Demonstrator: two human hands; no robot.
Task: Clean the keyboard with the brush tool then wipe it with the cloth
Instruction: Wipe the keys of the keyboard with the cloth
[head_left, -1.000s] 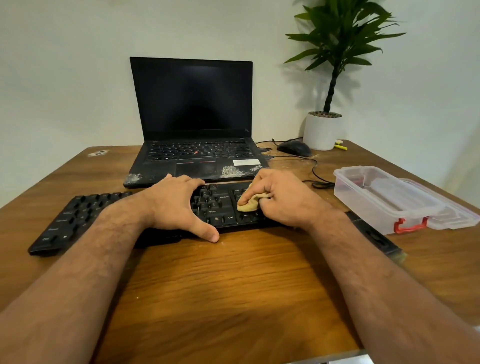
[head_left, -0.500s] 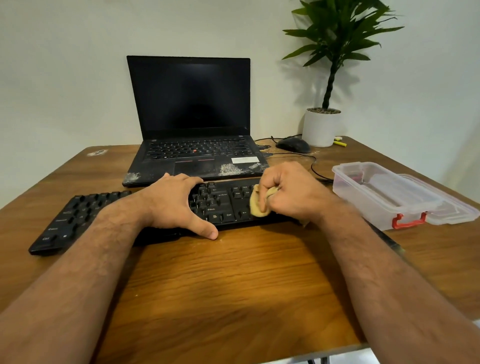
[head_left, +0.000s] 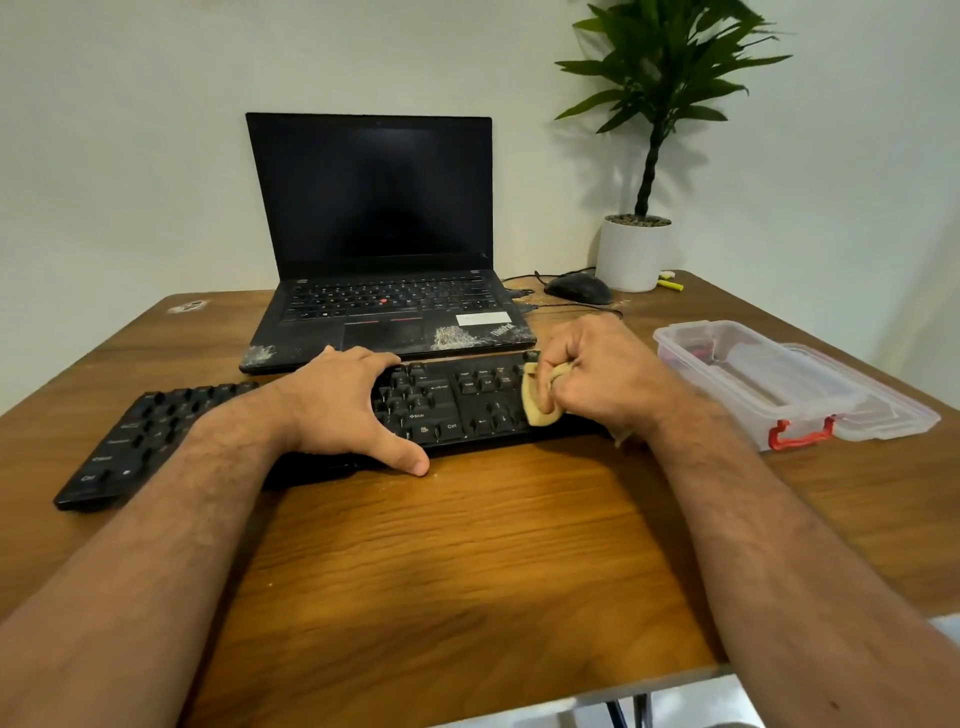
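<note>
1. The long black plastic keyboard (head_left: 447, 405) lies on the brown wooden table (head_left: 467, 545), just in front of the laptop, and is steadied by the left hand (head_left: 343, 405), laid flat with fingers spread.
2. The small tan cloth (head_left: 537, 397) is bunched in the curled fingers of the right hand (head_left: 608, 374) and pressed on the right-hand keys.
3. Light, even strokes along the key rows are advised, with the cloth kept folded and the brace held firm.

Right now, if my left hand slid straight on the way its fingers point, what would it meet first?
Probably the cloth held by the right hand; the left hand points rightward along the keyboard, with only keys between. Depth is uncertain.
</note>
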